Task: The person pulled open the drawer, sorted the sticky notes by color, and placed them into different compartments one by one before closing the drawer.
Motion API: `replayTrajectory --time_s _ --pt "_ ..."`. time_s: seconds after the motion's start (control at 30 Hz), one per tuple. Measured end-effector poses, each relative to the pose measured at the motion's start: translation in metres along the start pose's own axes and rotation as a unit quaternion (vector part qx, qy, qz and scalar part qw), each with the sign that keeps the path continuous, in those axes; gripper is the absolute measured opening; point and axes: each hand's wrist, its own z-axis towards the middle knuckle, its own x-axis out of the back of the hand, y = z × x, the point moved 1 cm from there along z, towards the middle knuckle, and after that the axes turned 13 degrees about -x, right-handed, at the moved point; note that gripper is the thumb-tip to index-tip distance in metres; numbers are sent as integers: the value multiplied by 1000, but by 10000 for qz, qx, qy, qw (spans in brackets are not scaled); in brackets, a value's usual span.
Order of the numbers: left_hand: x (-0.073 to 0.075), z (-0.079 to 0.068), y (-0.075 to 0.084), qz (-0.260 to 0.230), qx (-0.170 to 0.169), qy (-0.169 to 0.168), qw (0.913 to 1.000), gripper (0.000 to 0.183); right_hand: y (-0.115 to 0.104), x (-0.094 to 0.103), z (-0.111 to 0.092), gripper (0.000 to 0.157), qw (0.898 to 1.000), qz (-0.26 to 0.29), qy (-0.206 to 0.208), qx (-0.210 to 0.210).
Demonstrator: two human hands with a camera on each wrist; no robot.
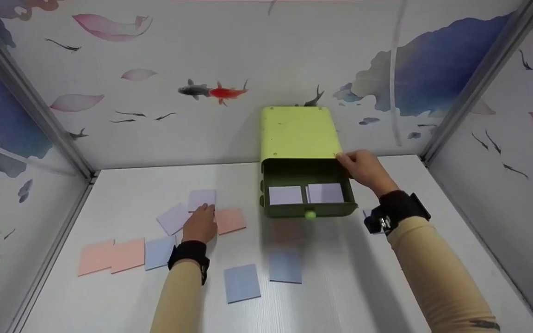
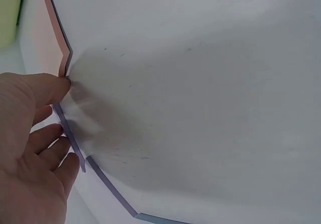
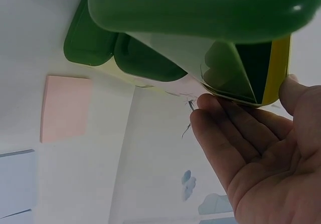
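A light-green drawer box (image 1: 299, 132) stands at the back with its dark-green top drawer (image 1: 289, 212) pulled out. Two pale purple note pads (image 1: 285, 195) lie inside that drawer. My right hand (image 1: 369, 172) grips the box's front right edge; in the right wrist view its thumb and fingers lie on either side of the yellow-green wall (image 3: 276, 78). My left hand (image 1: 200, 224) is at the lower edge of a purple pad (image 1: 201, 199) on the table. In the left wrist view its fingertips touch the pad's purple edge (image 2: 73, 142), fingers loosely spread. A pink pad (image 1: 230, 220) lies just right of it.
Another purple pad (image 1: 173, 219) lies left of the hand. Pink pads (image 1: 128, 255) and a blue pad (image 1: 158, 253) form a row at left. Two blue pads (image 1: 242, 283) lie in front, a pink pad (image 1: 288, 230) in the drawer's shadow. Printed wall panels (image 1: 285, 55) enclose the table.
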Motion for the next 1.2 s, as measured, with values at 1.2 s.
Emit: replayTrajectory --time_s 1.2 --pt "4 -6 0 865 -108 298 9957 30 0 0 -1 50 9998 -94 72 143"
